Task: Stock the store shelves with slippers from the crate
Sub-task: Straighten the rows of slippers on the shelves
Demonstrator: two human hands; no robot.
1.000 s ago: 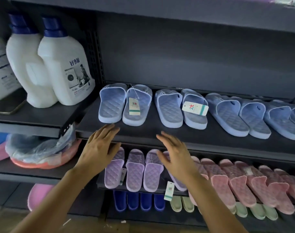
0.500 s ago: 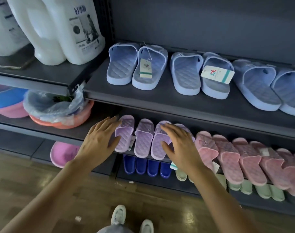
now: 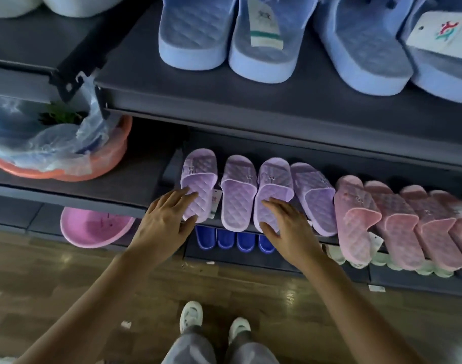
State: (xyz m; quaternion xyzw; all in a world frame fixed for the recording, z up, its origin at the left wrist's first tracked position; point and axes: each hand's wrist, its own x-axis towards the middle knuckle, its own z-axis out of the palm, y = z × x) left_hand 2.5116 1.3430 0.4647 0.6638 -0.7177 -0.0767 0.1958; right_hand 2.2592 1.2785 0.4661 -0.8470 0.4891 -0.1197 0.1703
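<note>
On the middle shelf (image 3: 172, 165), four purple slippers (image 3: 237, 195) lie side by side with their heels toward you. Your left hand (image 3: 164, 222) rests on the leftmost purple slipper (image 3: 199, 177): its fingers (image 3: 184, 197) lie spread and fairly straight across the sole, and the thumb sits by the heel edge, not clamped round it. Your right hand (image 3: 290, 229) lies the same way on the third purple slipper (image 3: 274, 182), fingers flat on the sole and thumb at the heel. Neither hand has a slipper lifted; both slippers sit on the shelf.

Just right of the purple row, pink slippers (image 3: 356, 219) carry on along the same shelf. Above, on the upper shelf (image 3: 277, 101), pale blue slippers (image 3: 195, 35) stand in pairs, two of them with paper tags. Below your hands, dark blue slippers (image 3: 224, 239) line the bottom shelf, with pale green slippers (image 3: 382, 261) to their right.

To the left, an orange basin (image 3: 98, 164) holds a crumpled plastic bag (image 3: 40, 137), and a pink basin (image 3: 93, 227) sits beneath it. Your white shoes (image 3: 190, 315) stand on the wooden floor (image 3: 67, 271).
</note>
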